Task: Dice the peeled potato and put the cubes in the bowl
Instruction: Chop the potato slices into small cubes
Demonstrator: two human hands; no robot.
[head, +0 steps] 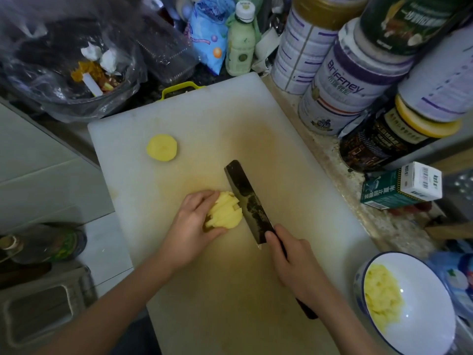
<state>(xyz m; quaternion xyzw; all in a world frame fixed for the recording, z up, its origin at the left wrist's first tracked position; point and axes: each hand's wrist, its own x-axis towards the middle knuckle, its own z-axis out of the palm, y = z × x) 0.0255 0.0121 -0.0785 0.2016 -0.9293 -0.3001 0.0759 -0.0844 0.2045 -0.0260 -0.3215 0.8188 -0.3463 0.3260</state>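
Cramped kitchen counter here, and a big white board (204, 124) takes up most of it, stained yellowish down the middle. Our left hand (192, 221) is curled over a stack of potato slices (226, 212) near the middle of the board, fingers on the far side and thumb on the near side, pinching them together. Our right hand (291, 260) is wrapped tight round the dark handle of the knife (245, 201), with the forefinger up by the heel of the blade. The blade sits right against the right side of the slices; we can't tell if it's actually cutting in. One round potato piece (161, 147) lies flat on the far left of the board, well apart from the rest. The bowl (430, 298) sits off the board's near right corner, white with a blue rim, and the cubes (381, 301) are heaped against its left wall. The knife and our right arm lie between the slices and the bowl. Stacked tins (350, 78) crowd the board's right edge, with a green box (399, 187) on its side between them and the bowl. Behind the board stand a pale bottle (240, 47) and a blue packet (207, 34), and a clear bag (76, 60) of scraps sits far left.
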